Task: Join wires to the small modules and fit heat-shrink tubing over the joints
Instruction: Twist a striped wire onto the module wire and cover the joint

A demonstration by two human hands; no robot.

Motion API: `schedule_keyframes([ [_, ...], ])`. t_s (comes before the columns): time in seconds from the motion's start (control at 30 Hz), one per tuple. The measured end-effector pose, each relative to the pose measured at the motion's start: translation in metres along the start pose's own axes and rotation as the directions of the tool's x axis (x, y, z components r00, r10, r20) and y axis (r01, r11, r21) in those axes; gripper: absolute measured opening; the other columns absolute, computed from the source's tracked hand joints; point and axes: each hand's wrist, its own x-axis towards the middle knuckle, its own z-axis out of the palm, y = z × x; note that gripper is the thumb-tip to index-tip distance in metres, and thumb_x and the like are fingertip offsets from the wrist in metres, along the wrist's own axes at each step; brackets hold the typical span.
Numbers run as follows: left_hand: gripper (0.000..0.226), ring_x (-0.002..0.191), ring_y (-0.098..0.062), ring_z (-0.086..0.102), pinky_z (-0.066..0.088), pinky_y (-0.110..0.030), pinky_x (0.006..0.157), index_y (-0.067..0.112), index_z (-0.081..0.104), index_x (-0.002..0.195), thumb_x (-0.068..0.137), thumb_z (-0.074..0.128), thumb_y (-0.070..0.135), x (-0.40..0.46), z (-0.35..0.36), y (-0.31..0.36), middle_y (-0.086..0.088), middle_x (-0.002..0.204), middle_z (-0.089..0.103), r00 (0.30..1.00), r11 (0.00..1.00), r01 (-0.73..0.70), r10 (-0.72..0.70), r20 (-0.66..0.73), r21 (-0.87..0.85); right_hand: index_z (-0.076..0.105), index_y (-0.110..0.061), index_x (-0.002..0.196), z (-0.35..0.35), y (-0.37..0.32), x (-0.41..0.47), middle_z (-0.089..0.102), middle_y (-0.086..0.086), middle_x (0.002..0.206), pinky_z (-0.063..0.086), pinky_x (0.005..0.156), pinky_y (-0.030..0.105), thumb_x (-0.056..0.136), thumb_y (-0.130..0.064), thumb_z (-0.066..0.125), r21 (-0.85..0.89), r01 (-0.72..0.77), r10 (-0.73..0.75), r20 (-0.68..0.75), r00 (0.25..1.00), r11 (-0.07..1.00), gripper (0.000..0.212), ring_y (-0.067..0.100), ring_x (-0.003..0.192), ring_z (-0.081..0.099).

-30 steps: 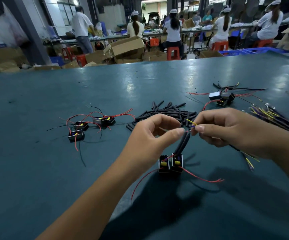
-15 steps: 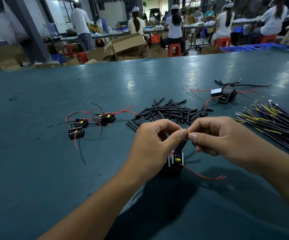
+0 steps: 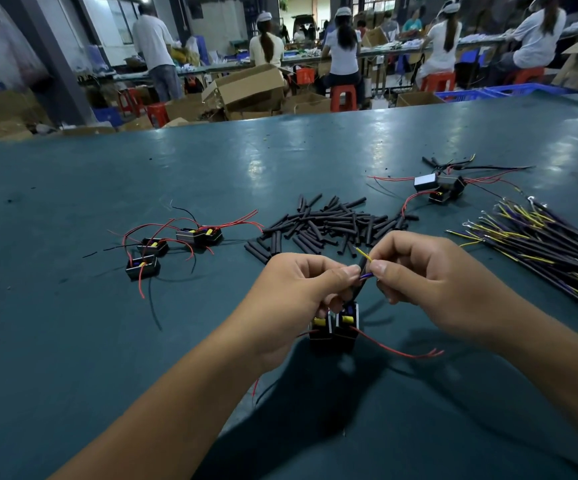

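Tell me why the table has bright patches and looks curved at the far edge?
Head view: overhead lights glare off the glossy green table as pale patches; the wide-angle lens bows its far edge; the left hand and right hand are sharp and throw soft dark shadows toward the camera; the background workers look softer.

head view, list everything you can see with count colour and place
table: one, teal, fills the foreground
held modules: two, black with yellow parts, side by side below the hands, red leads trailing right
left modules: about four, black with red leads, left on the table
far modules: a few, black, one white-faced, right rear
tubing pile: many short black pieces, centre, beyond the hands
wire bundle: many, dark with yellow ends, right edge
boxes: several, brown cardboard, floor behind the table
stools: several, red, background
workers: several, mostly white tops, at far benches
left hand: pinches wires above the held modules
right hand: pinches a yellow-tipped wire
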Motion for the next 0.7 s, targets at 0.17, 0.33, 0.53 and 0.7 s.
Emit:
schedule_keyframes([
  [0.17,0.018,0.057,-0.011,0.055,0.045,-0.025,0.057,0.011,0.070,0.080,0.095,0.068,0.020,-0.001,-0.012,0.005,0.002,0.066,0.066,0.974,0.919,-0.224,0.199,0.109,0.326,0.063,-0.026,0.088,-0.004,-0.001,-0.002,0.058,0.008,0.068,0.044,0.059,0.041,0.088,-0.032,0.061,-0.103,0.064,-0.057,0.064,0.996,0.993,0.006,0.029,0.062,0.051],
  [0.33,0.015,0.071,-0.008,0.055,0.044,-0.024,0.065,0.012,0.066,0.089,0.096,0.061,0.025,0.001,-0.017,0.010,0.010,0.075,0.060,0.812,0.442,-0.554,0.473,0.342,0.705,0.066,-0.025,0.087,-0.011,-0.001,-0.004,0.063,-0.001,0.068,0.046,0.058,0.029,0.091,-0.033,0.065,-0.137,0.061,-0.044,0.126,0.991,0.989,0.009,0.017,0.061,0.056],
  [0.53,0.021,0.077,-0.011,0.048,0.041,-0.032,0.070,0.011,0.064,0.091,0.099,0.055,0.028,0.001,-0.010,0.005,0.013,0.081,0.052,0.787,0.369,-0.500,0.572,0.232,0.784,0.062,-0.027,0.086,-0.004,-0.002,-0.002,0.065,0.002,0.068,0.046,0.060,0.038,0.090,-0.032,0.063,-0.099,0.019,-0.016,0.033,0.999,0.995,0.006,0.031,0.063,0.056],
  [0.7,0.027,0.070,-0.029,0.053,0.041,-0.039,0.065,0.007,0.065,0.084,0.100,0.052,0.023,0.002,-0.002,0.005,-0.005,0.077,0.060,0.623,-0.006,-0.454,0.712,0.322,0.891,0.060,-0.019,0.077,0.007,-0.002,0.000,0.057,0.000,0.056,0.030,0.043,0.013,0.093,-0.014,0.062,0.196,-0.187,0.204,-0.068,0.977,0.963,0.016,0.010,0.048,0.038],
])
